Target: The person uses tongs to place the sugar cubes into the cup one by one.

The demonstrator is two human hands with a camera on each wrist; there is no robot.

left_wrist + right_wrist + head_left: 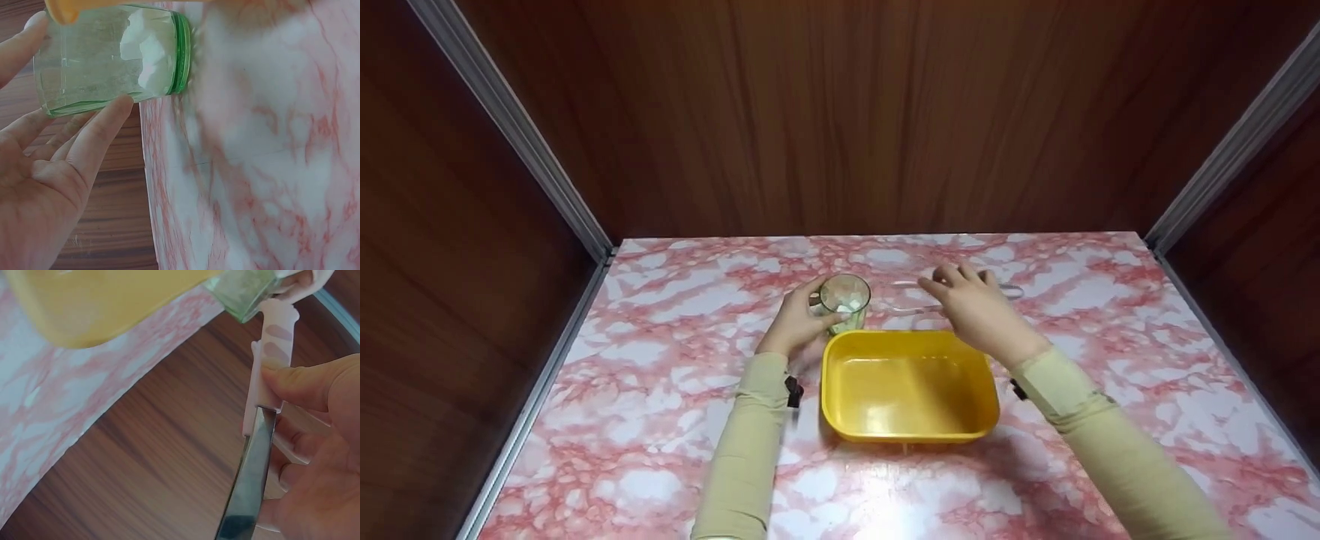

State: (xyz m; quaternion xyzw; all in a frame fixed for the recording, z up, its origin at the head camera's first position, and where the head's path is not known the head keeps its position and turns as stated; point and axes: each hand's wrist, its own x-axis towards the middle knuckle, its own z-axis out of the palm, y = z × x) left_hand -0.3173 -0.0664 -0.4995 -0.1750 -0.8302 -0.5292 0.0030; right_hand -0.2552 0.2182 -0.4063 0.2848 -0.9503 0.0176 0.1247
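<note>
A clear green glass point(851, 321) stands upright on the table just behind a yellow plastic bin point(911, 436). Several white lumps point(147, 53) lie at its bottom in the left wrist view. My left hand point(797, 319) holds the glass from the left, thumb on one side and fingers on the other. To the right of the glass, my right hand point(984, 311) grips metal tongs point(247, 478). The thumb presses near their pale pink tips point(277, 329), which point toward the glass. In the head view, the hand covers the middle of the tongs.
Under everything is a table top point(645, 420) with a red and white marbled pattern. Dark wood panels point(825, 120) rise behind it and at both sides, with metal rails point(536, 157) at the corners. The bin stands between the two forearms.
</note>
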